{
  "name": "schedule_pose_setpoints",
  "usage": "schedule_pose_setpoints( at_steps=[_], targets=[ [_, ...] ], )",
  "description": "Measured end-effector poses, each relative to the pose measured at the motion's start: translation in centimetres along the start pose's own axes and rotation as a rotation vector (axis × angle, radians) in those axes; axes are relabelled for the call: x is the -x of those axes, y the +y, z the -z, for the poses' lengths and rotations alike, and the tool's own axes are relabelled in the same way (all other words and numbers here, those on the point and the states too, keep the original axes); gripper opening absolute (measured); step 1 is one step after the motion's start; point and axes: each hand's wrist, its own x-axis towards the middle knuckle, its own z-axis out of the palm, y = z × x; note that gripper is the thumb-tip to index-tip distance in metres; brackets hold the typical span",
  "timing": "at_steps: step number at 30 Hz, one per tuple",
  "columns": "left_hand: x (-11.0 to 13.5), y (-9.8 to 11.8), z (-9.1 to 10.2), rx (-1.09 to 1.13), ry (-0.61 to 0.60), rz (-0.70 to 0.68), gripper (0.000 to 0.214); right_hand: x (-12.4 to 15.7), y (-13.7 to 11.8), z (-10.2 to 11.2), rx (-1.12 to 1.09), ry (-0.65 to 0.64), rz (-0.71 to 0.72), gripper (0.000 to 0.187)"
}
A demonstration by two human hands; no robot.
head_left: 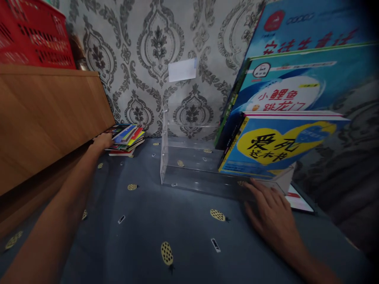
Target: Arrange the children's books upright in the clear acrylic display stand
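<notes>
The left hand (103, 141) is stretched far out to the stack (127, 140) of thin picture books at the back of the counter (166, 221), tight against the wooden cabinet (44, 114). It touches the stack's left edge. The fingers are hidden behind the knuckles, so I cannot tell whether they have closed on a book or merely rest there.

The right hand (271, 213) lies flat and spread, palm down. Its fingertips rest on the front lip of the clear rack (189, 161) and grip nothing.

The stack looks loose: glossy covers, fanned and skewed, none squared with the next. I would judge each book light and a bit floppy, and the covers slick enough that a pull on the top one would shift its neighbours. The spine edge, thumb on top and fingers beneath, seems the safest hold. With the cabinet so near, there is little room on that side.

The rack is stiff clear plastic, probably light when bare and liable to skate on the cloth. Right now it carries a yellow book (278, 148) leaning left at its right end, with larger blue books (284, 90) tilted behind it, so the weight sits to the right. Its left half holds no books.

A red basket (32, 35) sits atop the cabinet, and a white note (182, 70) is stuck to the patterned wall (148, 47).
</notes>
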Motion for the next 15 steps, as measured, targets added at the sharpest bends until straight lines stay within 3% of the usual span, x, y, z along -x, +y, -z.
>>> schedule_pose_setpoints(
  at_steps=[4,15],
  targets=[
    [1.0,0.4,0.3,-0.067,0.030,0.006,0.042,0.1,-0.1,0.0,-0.010,0.010,-0.008,0.038],
    [4.5,0.7,2.2,-0.142,0.079,-0.094,0.044,0.1,-0.1,-0.1,-0.031,-0.007,-0.025,0.039]
  ],
)
